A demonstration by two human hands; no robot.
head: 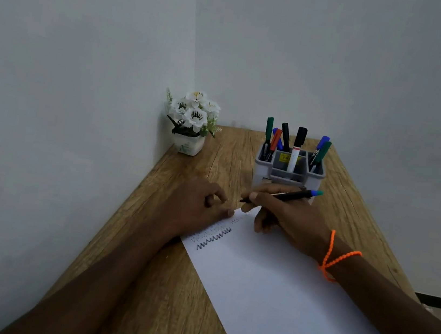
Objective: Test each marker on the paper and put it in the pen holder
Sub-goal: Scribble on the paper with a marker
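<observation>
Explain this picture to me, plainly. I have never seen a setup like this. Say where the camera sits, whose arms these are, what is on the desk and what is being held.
There is no machine here. The single picture comes from a camera worn on a person's head, looking forward and down, so the two bare arms are the wearer's own. The right hand holds a black marker with its tip by the far edge of the white paper. The left hand rests on the paper's corner, beside some scribbled test lines. Behind stands a grey pen holder with several markers in it. A small pot of white flowers sits in the corner of the wooden desk.
</observation>
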